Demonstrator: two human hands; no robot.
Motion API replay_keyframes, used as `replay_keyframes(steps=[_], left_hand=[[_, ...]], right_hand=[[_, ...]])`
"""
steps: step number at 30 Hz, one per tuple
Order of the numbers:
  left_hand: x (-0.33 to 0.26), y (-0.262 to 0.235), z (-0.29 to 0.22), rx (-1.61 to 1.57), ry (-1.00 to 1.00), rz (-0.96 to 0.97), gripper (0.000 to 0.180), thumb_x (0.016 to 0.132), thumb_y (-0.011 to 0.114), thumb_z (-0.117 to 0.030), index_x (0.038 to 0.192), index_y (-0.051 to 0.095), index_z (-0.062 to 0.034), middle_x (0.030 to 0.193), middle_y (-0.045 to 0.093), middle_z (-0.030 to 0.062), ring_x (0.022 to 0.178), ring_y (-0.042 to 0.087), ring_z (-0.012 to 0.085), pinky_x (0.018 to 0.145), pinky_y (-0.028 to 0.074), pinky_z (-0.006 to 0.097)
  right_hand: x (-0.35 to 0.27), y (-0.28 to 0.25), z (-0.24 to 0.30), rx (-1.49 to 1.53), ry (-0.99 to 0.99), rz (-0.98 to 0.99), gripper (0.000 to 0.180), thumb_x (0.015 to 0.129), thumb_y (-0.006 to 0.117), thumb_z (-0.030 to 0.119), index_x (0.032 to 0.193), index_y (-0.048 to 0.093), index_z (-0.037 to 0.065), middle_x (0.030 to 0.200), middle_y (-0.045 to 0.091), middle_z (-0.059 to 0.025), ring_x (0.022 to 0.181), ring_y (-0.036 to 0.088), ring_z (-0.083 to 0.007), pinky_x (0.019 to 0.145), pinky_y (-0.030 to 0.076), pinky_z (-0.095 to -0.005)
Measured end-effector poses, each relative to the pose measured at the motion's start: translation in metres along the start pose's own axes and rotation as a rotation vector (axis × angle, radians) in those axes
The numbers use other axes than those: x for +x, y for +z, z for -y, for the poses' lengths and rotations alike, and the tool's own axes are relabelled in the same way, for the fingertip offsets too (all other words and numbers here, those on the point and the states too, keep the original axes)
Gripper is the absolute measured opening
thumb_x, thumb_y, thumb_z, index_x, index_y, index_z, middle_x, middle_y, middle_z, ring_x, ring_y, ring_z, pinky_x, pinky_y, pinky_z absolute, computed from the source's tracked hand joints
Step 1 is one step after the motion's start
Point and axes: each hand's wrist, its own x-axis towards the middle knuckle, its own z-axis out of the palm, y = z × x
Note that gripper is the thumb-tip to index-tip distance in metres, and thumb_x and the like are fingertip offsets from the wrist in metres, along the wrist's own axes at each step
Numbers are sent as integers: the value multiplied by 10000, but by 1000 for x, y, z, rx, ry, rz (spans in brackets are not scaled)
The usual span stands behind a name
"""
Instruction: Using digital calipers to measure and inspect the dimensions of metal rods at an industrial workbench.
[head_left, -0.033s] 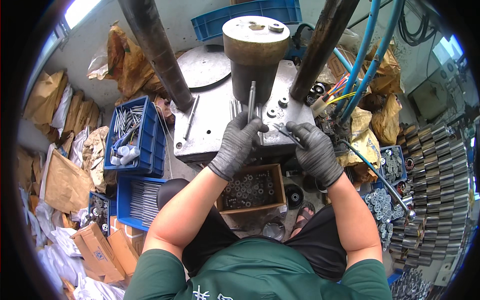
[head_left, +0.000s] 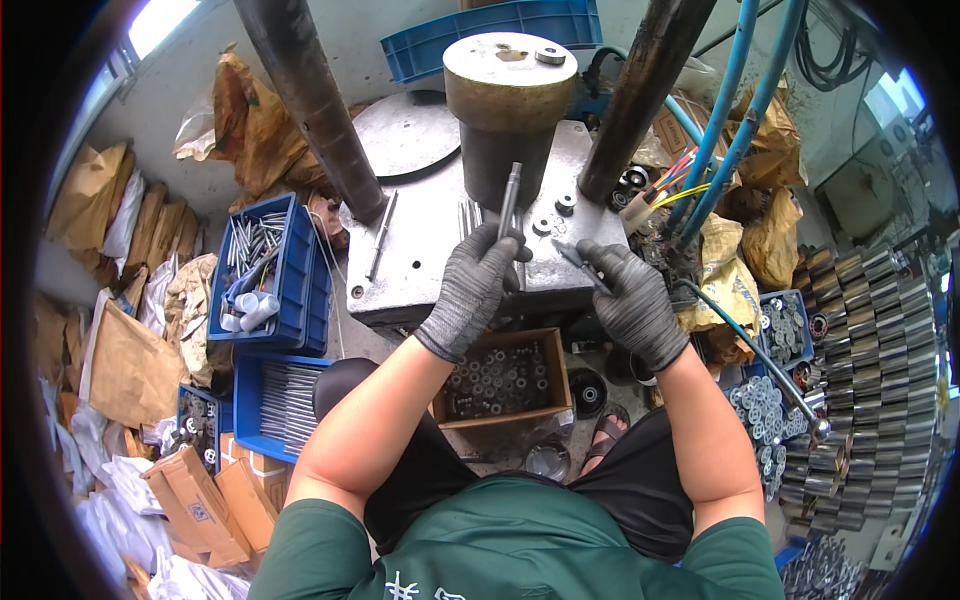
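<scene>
My gloved left hand (head_left: 472, 285) is closed round a metal shaft (head_left: 511, 190), which stands nearly upright with its thinner end up. My gloved right hand (head_left: 635, 300) grips a slim dark metal tool (head_left: 575, 256), its narrow tip pointing left towards the shaft without touching it. The tool's exact kind is too small to tell. Both hands are over the front edge of a steel press table (head_left: 385, 285). Behind them on the table lie small ring-shaped parts (head_left: 543, 226) and a black-centred roller (head_left: 566, 204). Several upright pins (head_left: 468, 217) stand beside the left hand.
A thick steel cylinder (head_left: 510, 100) rises between two dark columns (head_left: 318, 110). Another shaft (head_left: 381, 235) lies on the table's left. Blue crates (head_left: 315, 290) of shafts stand left; a cardboard box (head_left: 500, 420) of small rings sits below. Blue hoses (head_left: 760, 110) and stacked metal cylinders (head_left: 850, 350) are right.
The shaft in my left hand has tilted slightly, its top shifting right. The tool in my right hand has turned a little, and its tip has moved slightly right.
</scene>
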Motion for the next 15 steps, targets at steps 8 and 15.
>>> replay_keyframes(steps=[8,15], left_hand=[[0,-9,10,382,183,-9,232,1019,563,-145,1170,685,-20,915,685,40,771,589,88,723,506,258],[-6,-11,0,577,324,62,215,983,648,-119,1164,698,-14,920,654,49,829,585,119,776,509,307]], right_hand=[[0,-21,-18,402,329,-26,458,874,719,79,1325,670,15,916,733,-66,813,634,-96,775,544,-284],[-7,-36,-26,341,340,58,457,863,727,93,1310,677,10,928,745,-73,825,658,-106,793,553,-295]])
